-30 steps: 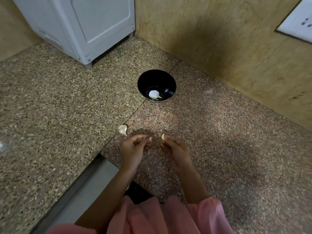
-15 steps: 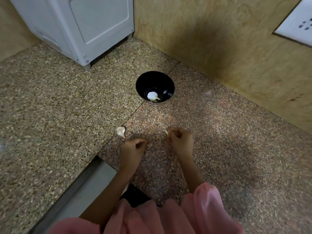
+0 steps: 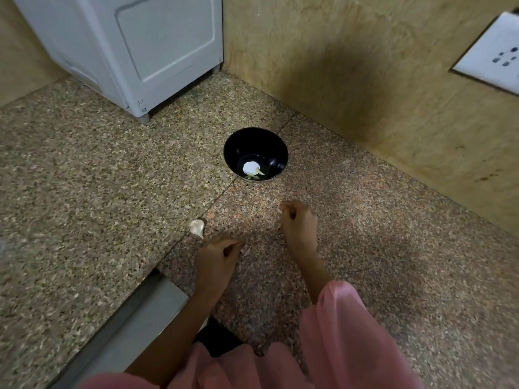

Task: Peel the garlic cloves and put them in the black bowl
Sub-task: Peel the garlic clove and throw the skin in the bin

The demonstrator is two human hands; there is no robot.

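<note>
At the far left a speckled stone surface (image 3: 84,178) runs back to a pale grey appliance (image 3: 146,51) standing on short feet, and a grey metal strip (image 3: 132,321) cuts across the near left corner. Next comes the loose clove (image 3: 197,227), in its papery skin, lying on the stone beside a seam and just beyond the left hand (image 3: 217,258). That hand reaches forward on a bare forearm, low over the stone and back uppermost. Its fingers are curled in, with the thumb lying against them. A faint pale smear sits at its fingertips, too blurred to say whether it is pinched there or lying on the stone. Further back and a little to the right, the black bowl (image 3: 254,141) stands upright on the stone, well apart from both hands, with something white (image 3: 250,167) and a few greenish scraps in its bottom. To the right, the right hand (image 3: 299,220) is stretched further forward than the left, between the left hand and the bowl but short of its rim. Its fingers are bunched tight against the thumb around the held clove (image 3: 280,211), of which only a pale sliver shows at the tips. Its forearm leads back to a loose pink sleeve (image 3: 342,318). Beyond, a tan wall (image 3: 365,66) rises, with a white socket plate (image 3: 491,60) at the far right.
</note>
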